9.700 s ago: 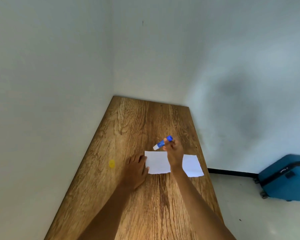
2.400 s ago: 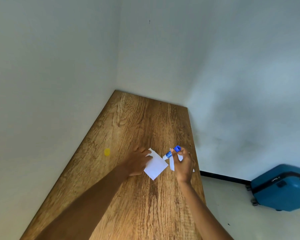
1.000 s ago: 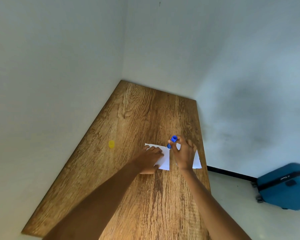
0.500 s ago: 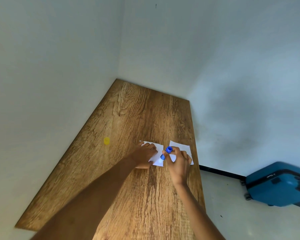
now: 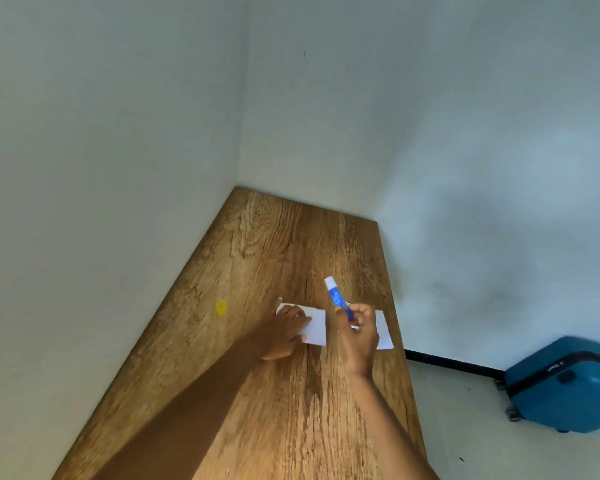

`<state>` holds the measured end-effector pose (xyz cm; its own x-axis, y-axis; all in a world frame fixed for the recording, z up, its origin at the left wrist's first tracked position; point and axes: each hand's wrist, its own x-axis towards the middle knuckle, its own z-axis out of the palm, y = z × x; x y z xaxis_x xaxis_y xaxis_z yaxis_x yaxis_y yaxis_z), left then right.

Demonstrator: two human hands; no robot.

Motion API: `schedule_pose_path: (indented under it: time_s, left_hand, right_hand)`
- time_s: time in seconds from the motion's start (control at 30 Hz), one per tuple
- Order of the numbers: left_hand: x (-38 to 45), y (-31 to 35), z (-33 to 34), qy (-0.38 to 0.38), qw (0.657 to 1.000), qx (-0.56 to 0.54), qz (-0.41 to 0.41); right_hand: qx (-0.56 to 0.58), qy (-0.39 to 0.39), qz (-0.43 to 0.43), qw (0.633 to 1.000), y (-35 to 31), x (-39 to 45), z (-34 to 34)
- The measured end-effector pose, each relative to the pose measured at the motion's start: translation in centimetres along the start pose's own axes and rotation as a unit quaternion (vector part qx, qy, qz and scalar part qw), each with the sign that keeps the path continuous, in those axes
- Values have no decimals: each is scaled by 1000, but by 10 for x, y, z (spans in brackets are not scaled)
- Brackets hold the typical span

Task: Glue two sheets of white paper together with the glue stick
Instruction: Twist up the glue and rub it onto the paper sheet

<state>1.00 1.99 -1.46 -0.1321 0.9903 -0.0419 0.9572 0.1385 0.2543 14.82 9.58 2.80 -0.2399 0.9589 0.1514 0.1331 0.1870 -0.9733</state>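
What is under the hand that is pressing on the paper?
A white paper sheet lies flat under the left hand on the wooden table. The hand hides that sheet's left part.

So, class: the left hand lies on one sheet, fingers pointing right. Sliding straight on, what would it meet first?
Probably the right hand holding the glue stick, just past the edge of the left sheet under the left hand. Height is unclear.

Wooden table [image 5: 291,410] in a pale-walled corner; blue suitcase [image 5: 565,386] on light floor [image 5: 465,427]
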Motion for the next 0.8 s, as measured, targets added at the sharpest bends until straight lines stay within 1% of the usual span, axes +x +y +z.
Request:
schedule_pose_path:
  time_s: [0.07, 0.17, 0.23, 0.3, 0.4, 0.47, 0.53, 0.57, 0.6, 0.67, 0.73, 0.8]
  left_hand:
    - [-9, -6, -6, -6, 1000, 3, 8]
    - [-19, -10, -11, -13, 1000, 6, 4]
    - [-24, -12, -10, -23, 999, 24, 7]
    - [-26, -11, -7, -15, 999, 27, 12]
    - [-26, -12, -6, 29, 999, 20, 16]
    - [-27, -19, -9, 71, 997, 10, 9]
    - [-30, -30, -16, 122, 992, -17, -11]
    - [-33, -36, -21, 165, 985, -52, -26]
    - [-35, -42, -25, 219, 970, -95, -48]
    - [-39, -56, -37, 318, 923, -175, -129]
    - [-40, -67, -48, 360, 870, -253, -223]
    - [-40, -77, -55, 360, 832, -325, -271]
  right_hand:
    - [19, -7, 26, 999, 0, 0, 15]
    - [52, -64, 56, 995, -1, 0, 37]
    - [74, -108, 47, 990, -4, -1, 50]
    - [87, -147, 27, 985, -7, -1, 60]
    - [82, -189, 28, 978, -12, -1, 74]
    - [75, -202, 43, 976, -16, 1, 84]
    - [57, -205, 35, 977, -18, 3, 94]
    - [45, -209, 30, 976, -18, 4, 100]
    - [29, -215, 26, 976, -18, 4, 105]
    - [-13, -232, 24, 972, -16, 6, 119]
    - [-60, -256, 23, 965, -13, 7, 134]
    - [-95, -277, 12, 956, -10, 5, 149]
